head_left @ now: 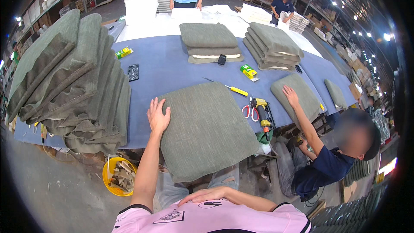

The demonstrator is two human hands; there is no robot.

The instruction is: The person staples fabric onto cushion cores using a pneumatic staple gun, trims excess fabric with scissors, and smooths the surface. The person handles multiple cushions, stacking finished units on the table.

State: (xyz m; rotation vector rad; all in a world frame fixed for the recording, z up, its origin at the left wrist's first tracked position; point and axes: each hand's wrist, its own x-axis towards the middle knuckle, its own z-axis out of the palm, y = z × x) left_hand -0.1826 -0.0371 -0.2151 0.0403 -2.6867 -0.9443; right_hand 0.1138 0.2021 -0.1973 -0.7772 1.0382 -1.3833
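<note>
In front of me a square grey-green upholstered cushion (pixel 209 129) lies at the table edge, its near part overhanging toward my lap. My left hand (pixel 158 116) rests on its left edge, fingers spread and gripping nothing. Against the front of my pink shirt lies my right hand (pixel 204 195), flat and holding nothing. Just right of the cushion are a yellow-handled pointed tool (pixel 238 91), red-handled scissors (pixel 246 112) and a yellow-and-black staple gun (pixel 261 114). Beyond it a green-yellow box (pixel 249 72) sits on the blue tabletop (pixel 159 56).
A tall leaning pile of grey-green covers (pixel 82 82) stands at left, with a phone (pixel 133 72) beside it. Cushion stacks (pixel 274 43) stand farther back. A yellow bucket (pixel 107 182) of scraps is on the floor. At right, a seated co-worker (pixel 321 164) touches another cushion (pixel 302 95).
</note>
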